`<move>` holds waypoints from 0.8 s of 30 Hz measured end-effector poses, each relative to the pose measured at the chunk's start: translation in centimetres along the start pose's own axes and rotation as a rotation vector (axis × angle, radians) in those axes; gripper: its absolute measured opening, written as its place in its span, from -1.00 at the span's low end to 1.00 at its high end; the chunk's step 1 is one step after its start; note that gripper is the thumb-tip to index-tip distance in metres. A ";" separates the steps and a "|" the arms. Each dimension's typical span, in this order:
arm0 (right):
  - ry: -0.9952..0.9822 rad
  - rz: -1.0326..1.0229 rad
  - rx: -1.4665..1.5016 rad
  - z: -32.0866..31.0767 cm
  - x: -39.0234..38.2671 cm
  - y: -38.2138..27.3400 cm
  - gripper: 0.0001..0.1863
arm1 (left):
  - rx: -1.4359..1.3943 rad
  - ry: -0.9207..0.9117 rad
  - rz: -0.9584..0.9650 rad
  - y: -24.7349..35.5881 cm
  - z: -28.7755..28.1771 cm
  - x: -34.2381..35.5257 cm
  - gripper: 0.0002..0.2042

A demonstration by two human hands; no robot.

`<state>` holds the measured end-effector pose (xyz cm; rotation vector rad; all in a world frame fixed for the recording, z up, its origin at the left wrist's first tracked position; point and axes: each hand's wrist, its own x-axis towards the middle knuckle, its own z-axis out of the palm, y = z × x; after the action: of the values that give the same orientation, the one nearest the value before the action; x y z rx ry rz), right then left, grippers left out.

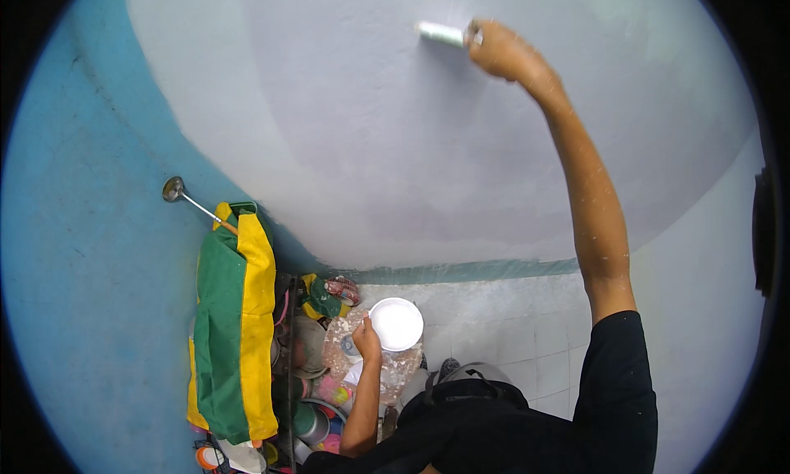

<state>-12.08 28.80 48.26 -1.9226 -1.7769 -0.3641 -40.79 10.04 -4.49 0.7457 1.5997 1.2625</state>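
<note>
My right hand (pixel 502 53) is raised high on the right arm, with its fingers closed round a paintbrush (pixel 442 34). The brush is coated in pale paint and points left, its tip at or very close to the wall (pixel 354 145). Low in the view, my left hand (pixel 366 340) grips the left rim of a round white tub (pixel 397 324). White shows inside the tub; how full it is I cannot tell. Fresh-looking pale grey-lilac paint covers most of the wall, and small pale specks dot my right forearm.
A blue wall (pixel 82 186) stands at left. Beside it, a green and yellow cloth cover (pixel 234 326) drapes over a rack, with a ladle (pixel 185 196) sticking up. Several pots and plastic containers (pixel 313 420) crowd below. A paint-spotted sheet (pixel 395 367) lies on the tiled floor (pixel 518 334).
</note>
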 end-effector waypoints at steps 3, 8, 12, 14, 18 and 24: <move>0.236 0.006 0.097 -3.7 0.5 -2.1 -0.67 | 0.011 -0.023 0.014 0.4 0.2 -0.1 -0.51; 0.266 0.089 0.114 -1.8 0.1 -3.5 -0.53 | -0.028 -0.039 -0.010 0.2 0.5 0.2 -0.51; 0.423 -0.020 -0.043 6.6 -1.8 -3.9 -0.47 | 0.003 -0.011 0.036 0.1 0.4 0.2 -0.51; 0.297 0.025 0.030 10.3 -3.7 -3.6 -0.43 | 0.013 -0.007 0.025 0.1 0.2 -0.1 -0.51; 0.101 0.092 0.075 17.1 -8.5 -3.7 -0.43 | 0.110 -0.029 0.013 0.2 -0.6 -0.4 -0.52; -0.161 0.105 0.098 24.1 -14.4 -3.3 -0.40 | 0.073 -0.012 0.004 -0.5 -0.9 -0.5 -0.50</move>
<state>-20.17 29.20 21.13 -2.0137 -1.7495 -0.0857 -41.36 9.15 -4.81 0.8015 1.6426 1.2056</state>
